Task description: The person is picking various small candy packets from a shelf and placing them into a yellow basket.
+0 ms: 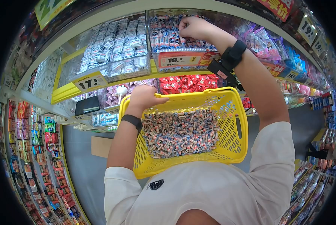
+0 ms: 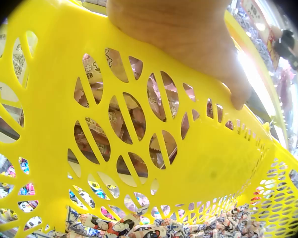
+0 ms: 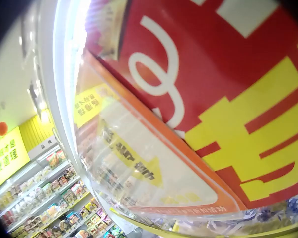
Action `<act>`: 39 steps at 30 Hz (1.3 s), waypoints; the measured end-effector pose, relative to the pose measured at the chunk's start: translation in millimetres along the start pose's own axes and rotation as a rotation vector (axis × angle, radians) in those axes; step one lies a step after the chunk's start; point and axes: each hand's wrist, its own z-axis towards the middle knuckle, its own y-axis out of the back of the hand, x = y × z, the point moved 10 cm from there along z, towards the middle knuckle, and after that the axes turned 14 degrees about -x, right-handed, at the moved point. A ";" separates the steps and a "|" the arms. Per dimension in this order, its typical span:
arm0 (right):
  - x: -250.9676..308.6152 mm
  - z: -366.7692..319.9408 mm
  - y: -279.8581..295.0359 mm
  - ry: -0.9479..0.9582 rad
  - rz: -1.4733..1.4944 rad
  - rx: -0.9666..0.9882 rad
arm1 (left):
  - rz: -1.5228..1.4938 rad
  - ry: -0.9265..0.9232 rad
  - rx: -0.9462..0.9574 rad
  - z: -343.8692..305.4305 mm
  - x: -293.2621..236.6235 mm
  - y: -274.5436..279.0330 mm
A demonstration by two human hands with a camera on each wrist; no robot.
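Observation:
My left hand (image 1: 144, 98) grips the far rim of a yellow plastic basket (image 1: 244, 144), thumb lying along the edge. In the left wrist view, the left hand (image 2: 179, 29) bends over the rim above the basket's slotted wall (image 2: 213, 163). A thick layer of small twist-wrapped candies (image 1: 181, 135) covers the basket floor. Reaching into a clear shelf bin, my right hand (image 1: 194, 28) has bent fingers down among similar wrapped candies (image 1: 168, 36). I cannot tell whether it holds any. The right wrist view shows a red and yellow sign (image 3: 228, 109) and hides the hand.
A bin of white-wrapped sweets (image 1: 115, 48) stands left of the right hand's bin. Price tags (image 1: 175, 60) line the shelf front. Red packets (image 1: 188, 83) sit lower, behind the basket. A dark phone-like object (image 1: 87, 105) is left of the left hand. A cardboard piece (image 1: 101, 146) lies below.

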 end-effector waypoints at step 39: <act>61.2 -51.2 24.9 0.255 -0.264 0.050 | -0.014 0.020 0.049 0.4 3.2 -5.6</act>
